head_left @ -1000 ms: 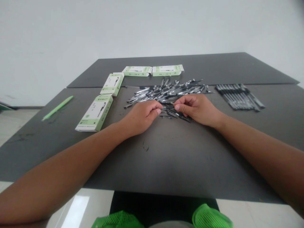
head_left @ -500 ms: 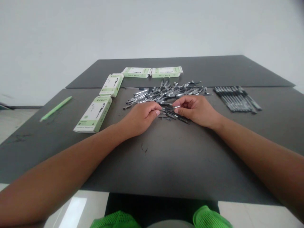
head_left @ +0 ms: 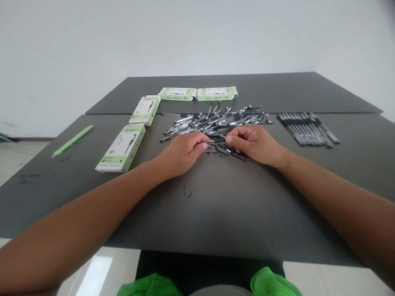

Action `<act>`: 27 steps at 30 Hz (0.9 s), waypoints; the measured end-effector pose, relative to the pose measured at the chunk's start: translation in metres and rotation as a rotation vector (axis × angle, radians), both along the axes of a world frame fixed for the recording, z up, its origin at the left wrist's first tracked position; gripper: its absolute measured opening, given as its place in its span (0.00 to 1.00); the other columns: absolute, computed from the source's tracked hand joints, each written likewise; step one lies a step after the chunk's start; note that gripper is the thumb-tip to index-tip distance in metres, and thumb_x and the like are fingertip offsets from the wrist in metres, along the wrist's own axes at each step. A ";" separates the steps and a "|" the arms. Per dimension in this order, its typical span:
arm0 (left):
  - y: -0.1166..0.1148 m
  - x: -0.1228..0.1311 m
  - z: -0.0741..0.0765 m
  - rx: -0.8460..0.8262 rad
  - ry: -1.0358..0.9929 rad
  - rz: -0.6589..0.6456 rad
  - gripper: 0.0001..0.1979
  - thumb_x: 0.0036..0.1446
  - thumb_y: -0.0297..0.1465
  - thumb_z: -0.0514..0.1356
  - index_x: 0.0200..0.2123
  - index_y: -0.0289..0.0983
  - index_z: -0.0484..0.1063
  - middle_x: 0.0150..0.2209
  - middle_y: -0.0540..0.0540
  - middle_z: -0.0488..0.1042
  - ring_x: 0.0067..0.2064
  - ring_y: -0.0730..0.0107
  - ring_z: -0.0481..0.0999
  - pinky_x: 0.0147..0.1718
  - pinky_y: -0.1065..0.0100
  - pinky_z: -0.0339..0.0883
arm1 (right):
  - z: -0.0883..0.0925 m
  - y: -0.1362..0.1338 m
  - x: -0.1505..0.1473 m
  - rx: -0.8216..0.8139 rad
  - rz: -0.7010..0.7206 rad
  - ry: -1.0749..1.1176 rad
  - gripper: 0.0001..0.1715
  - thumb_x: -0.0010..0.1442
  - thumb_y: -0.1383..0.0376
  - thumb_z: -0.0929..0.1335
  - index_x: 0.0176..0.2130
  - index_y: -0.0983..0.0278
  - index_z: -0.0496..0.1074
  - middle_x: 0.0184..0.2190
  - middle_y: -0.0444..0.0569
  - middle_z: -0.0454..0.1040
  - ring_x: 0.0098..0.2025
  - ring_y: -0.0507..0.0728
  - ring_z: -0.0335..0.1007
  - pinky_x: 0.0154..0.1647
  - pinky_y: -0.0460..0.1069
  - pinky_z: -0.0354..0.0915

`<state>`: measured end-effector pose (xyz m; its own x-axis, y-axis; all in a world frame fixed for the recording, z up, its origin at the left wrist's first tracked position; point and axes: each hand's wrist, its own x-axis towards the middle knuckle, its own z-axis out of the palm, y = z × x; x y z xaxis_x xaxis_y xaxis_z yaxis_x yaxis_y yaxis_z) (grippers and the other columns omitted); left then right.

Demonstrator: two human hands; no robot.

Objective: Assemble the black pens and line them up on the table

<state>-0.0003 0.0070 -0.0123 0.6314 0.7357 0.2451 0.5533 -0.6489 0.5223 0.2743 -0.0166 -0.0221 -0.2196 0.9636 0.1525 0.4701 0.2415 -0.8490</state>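
My left hand [head_left: 185, 152] is closed, thumb and fingertips pinching a slim black-and-clear pen [head_left: 212, 142] by its left end. From the right, my right hand [head_left: 253, 144] pinches toward the other end of the same pen. Its fingertips hide that end. Just beyond both hands lies a loose heap of black, clear and silver pens [head_left: 212, 121], pointing many ways. Several small dark pen parts [head_left: 217, 153] lie under and between my hands.
Pens laid side by side form a neat row [head_left: 308, 129] at the right. White-and-green pen boxes [head_left: 121, 150] line the left and back of the heap. A light green pen [head_left: 73, 141] lies far left on the dark table [head_left: 216, 213]. A wall stands behind.
My right fingers have closed further over the pen's right end, covering the tip that showed before. My left hand has stayed almost still.
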 end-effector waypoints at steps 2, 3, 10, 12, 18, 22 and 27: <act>0.000 0.000 0.000 0.002 0.000 -0.005 0.14 0.73 0.36 0.57 0.52 0.39 0.81 0.47 0.45 0.86 0.47 0.60 0.83 0.51 0.60 0.72 | 0.000 0.000 0.001 -0.002 0.002 -0.002 0.29 0.66 0.40 0.75 0.35 0.62 0.81 0.22 0.45 0.73 0.25 0.53 0.62 0.26 0.50 0.56; 0.001 0.000 0.000 0.002 -0.001 -0.008 0.14 0.73 0.36 0.57 0.52 0.39 0.81 0.47 0.45 0.86 0.47 0.59 0.83 0.51 0.60 0.72 | -0.001 0.000 0.001 -0.002 0.004 -0.003 0.29 0.66 0.40 0.75 0.34 0.62 0.80 0.22 0.45 0.73 0.25 0.53 0.63 0.27 0.50 0.56; 0.001 0.000 -0.001 0.003 -0.013 -0.023 0.13 0.74 0.35 0.58 0.51 0.38 0.81 0.46 0.46 0.86 0.47 0.61 0.83 0.50 0.61 0.71 | -0.001 0.000 0.000 0.022 0.022 -0.067 0.31 0.70 0.40 0.71 0.33 0.63 0.77 0.23 0.44 0.72 0.26 0.52 0.62 0.27 0.49 0.57; 0.001 0.000 0.000 0.003 -0.010 -0.020 0.13 0.73 0.35 0.58 0.51 0.38 0.81 0.46 0.46 0.86 0.47 0.61 0.83 0.50 0.62 0.71 | 0.000 -0.001 -0.001 0.039 0.027 -0.088 0.32 0.71 0.39 0.70 0.33 0.63 0.76 0.23 0.44 0.70 0.26 0.52 0.61 0.27 0.49 0.56; 0.000 0.000 0.001 0.007 -0.002 -0.030 0.13 0.74 0.35 0.57 0.52 0.38 0.80 0.46 0.46 0.85 0.47 0.61 0.83 0.50 0.62 0.72 | -0.001 -0.001 0.000 0.051 0.033 -0.087 0.30 0.71 0.41 0.70 0.33 0.63 0.76 0.23 0.43 0.69 0.26 0.52 0.61 0.28 0.50 0.56; 0.001 -0.001 0.000 0.002 0.002 -0.036 0.13 0.73 0.35 0.58 0.51 0.38 0.80 0.46 0.46 0.85 0.47 0.61 0.83 0.49 0.62 0.71 | -0.006 0.001 0.003 0.042 0.048 -0.037 0.25 0.69 0.45 0.73 0.37 0.64 0.79 0.26 0.45 0.72 0.28 0.53 0.62 0.30 0.50 0.58; 0.001 -0.002 -0.002 -0.009 0.017 -0.069 0.12 0.73 0.35 0.59 0.52 0.38 0.80 0.47 0.46 0.85 0.47 0.61 0.83 0.47 0.61 0.71 | -0.011 0.003 0.003 0.030 0.086 0.024 0.20 0.66 0.49 0.77 0.40 0.64 0.79 0.30 0.47 0.76 0.31 0.54 0.65 0.32 0.50 0.60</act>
